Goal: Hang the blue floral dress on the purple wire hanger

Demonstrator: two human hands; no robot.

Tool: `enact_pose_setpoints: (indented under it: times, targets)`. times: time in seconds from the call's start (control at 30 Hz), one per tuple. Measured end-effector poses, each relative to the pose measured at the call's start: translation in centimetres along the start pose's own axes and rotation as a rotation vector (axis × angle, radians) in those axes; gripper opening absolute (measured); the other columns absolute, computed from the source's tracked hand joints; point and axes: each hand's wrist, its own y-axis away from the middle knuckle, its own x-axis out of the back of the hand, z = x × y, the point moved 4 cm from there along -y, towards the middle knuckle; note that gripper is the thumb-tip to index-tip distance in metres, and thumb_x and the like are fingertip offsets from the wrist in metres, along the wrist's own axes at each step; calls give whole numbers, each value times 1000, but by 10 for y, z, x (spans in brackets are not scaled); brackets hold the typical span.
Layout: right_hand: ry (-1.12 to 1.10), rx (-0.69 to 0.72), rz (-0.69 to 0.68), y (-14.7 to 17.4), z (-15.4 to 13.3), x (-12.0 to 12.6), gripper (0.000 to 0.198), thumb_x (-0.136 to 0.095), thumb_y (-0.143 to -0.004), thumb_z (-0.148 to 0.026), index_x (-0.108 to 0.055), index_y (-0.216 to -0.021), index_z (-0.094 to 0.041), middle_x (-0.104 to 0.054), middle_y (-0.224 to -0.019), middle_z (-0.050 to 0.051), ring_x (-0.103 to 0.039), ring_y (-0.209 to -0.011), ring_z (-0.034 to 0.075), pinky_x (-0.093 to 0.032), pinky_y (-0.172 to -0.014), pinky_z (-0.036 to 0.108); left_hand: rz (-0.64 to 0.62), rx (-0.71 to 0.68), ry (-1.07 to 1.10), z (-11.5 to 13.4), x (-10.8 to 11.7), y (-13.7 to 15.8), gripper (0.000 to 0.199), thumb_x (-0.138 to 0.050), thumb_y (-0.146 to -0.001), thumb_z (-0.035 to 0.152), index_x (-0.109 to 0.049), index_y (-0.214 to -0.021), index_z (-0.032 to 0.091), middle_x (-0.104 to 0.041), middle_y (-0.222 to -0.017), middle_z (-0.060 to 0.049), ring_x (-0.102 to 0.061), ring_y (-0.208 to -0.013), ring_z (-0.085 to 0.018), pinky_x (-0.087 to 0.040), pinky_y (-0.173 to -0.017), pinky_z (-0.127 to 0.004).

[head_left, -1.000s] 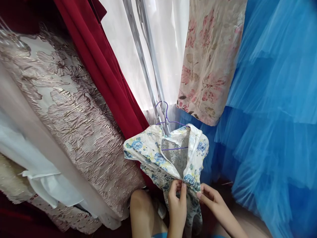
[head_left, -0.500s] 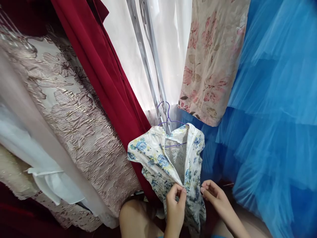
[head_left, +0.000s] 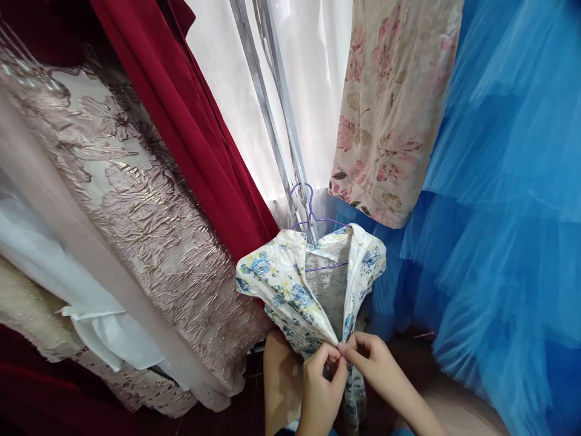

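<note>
A white shirt (head_left: pixel 290 293) with blue flowers and short sleeves hangs on a thin purple hanger (head_left: pixel 312 206), its collar and upper front parted in a V. Where the V ends, my left hand (head_left: pixel 323 375) pinches the front edge of the cloth. My right hand (head_left: pixel 370 360) meets it there, thumb and finger closed on the other front edge. The fingertips of both hands touch or nearly touch. Any button between them is hidden. Below the hands the shirt hangs down, partly covered by them.
Grey metal poles (head_left: pixel 267 91) rise behind the hanger, before a white curtain (head_left: pixel 308 72). A dark red garment (head_left: pixel 190 139) and a pinkish embossed dress (head_left: pixel 149 206) hang at left. To the right are a beige floral garment (head_left: pixel 385 121) and a layered blue tulle dress (head_left: pixel 494 200).
My right hand has moved left from beside the shirt and taken hold of its front edge next to my left hand. The shirt's right shoulder has spread slightly outward.
</note>
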Motion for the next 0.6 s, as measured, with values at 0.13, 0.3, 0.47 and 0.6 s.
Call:
enact_pose_setpoints:
  times: [0.13,0.3,0.47,0.6]
  targets:
    - [116,16,-6,5,-5,3,23,-62,-87,-32,-62,-69,-17,-63,-69,2,-56,-69,18,-39,-62,26,21,-13,-51,-3,1,2,24,-53,-91,24,-51,-68,18,-50,-60,2,-49,-57,-11,-39,-56,-20]
    - [127,61,-29,9,-13,3,15,-57,-86,-23,-64,-74,-17,-65,-73,3,-58,-72,19,-41,-65,27,-34,14,-37,-6,-2,4,22,-53,-91,23,-52,-70,18,-52,-62,1,-50,-59,-12,-40,-58,-21]
    - [5,54,13,9,-6,2,18,-56,-88,-27,-58,-73,-17,-58,-70,2,-53,-68,18,-40,-63,27,-10,-28,-30,5,0,3,4,-56,-85,16,-57,-87,19,-60,-80,-2,-57,-75,-16,-47,-70,-24]
    - [-47,33,14,11,1,1,21,-57,-87,-30,-54,-71,-18,-51,-68,0,-48,-67,17,-38,-62,27,55,7,9,6,-4,3,8,-56,-87,17,-58,-94,19,-64,-88,-4,-62,-83,-18,-50,-77,-27]
